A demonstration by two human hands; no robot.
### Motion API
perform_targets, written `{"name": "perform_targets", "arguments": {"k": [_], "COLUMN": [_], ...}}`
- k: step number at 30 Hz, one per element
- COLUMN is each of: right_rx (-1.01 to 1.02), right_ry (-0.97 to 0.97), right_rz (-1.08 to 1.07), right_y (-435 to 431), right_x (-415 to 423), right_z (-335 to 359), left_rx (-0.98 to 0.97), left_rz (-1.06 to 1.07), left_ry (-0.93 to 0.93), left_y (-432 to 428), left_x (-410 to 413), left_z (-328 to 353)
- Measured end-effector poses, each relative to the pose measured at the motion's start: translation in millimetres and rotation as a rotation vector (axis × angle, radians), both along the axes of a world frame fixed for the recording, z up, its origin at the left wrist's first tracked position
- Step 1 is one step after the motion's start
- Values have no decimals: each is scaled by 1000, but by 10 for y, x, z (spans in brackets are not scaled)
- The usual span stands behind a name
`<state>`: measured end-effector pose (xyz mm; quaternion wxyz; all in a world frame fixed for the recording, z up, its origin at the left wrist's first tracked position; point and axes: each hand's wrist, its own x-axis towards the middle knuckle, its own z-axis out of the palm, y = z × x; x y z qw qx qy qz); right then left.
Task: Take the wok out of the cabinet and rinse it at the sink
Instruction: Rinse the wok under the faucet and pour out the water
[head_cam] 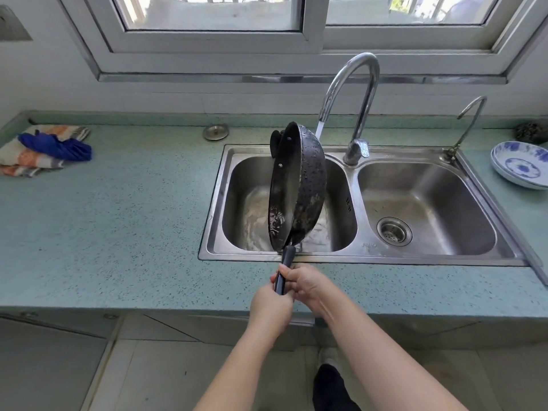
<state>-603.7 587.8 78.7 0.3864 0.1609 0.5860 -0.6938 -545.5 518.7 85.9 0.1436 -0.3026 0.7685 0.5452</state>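
A black wok [296,185] is tilted on its edge over the left basin of the steel sink [225,203], its wet underside facing right. Water runs from the tall curved faucet [353,93] onto the wok's upper rim. The wok's dark handle [286,262] points toward me over the sink's front edge. My left hand [271,304] and my right hand [305,284] both grip that handle, close together, above the counter's front.
The right basin [421,200] holds only a drain strainer. A small second tap [471,120] stands at the sink's back right. Blue-patterned bowls [519,167] sit on the counter at right, folded cloths [44,149] at left, a metal sink plug [216,132] behind the sink.
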Motion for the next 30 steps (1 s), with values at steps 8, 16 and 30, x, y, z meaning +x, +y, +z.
{"name": "perform_targets", "arguments": {"k": [8,16,30], "right_rx": [37,138,238], "right_ry": [63,117,124], "right_rz": [-37,-21,-26], "right_y": [27,205,309], "right_x": [28,-89,-89], "right_z": [-38,-50,-203], "left_rx": [134,276,506], "left_rz": [33,12,-24], "left_ry": [72,-24,-86], "left_y": [-58,56,59], "left_x": [68,-76,-40], "left_z": [-83,-105,-301]}}
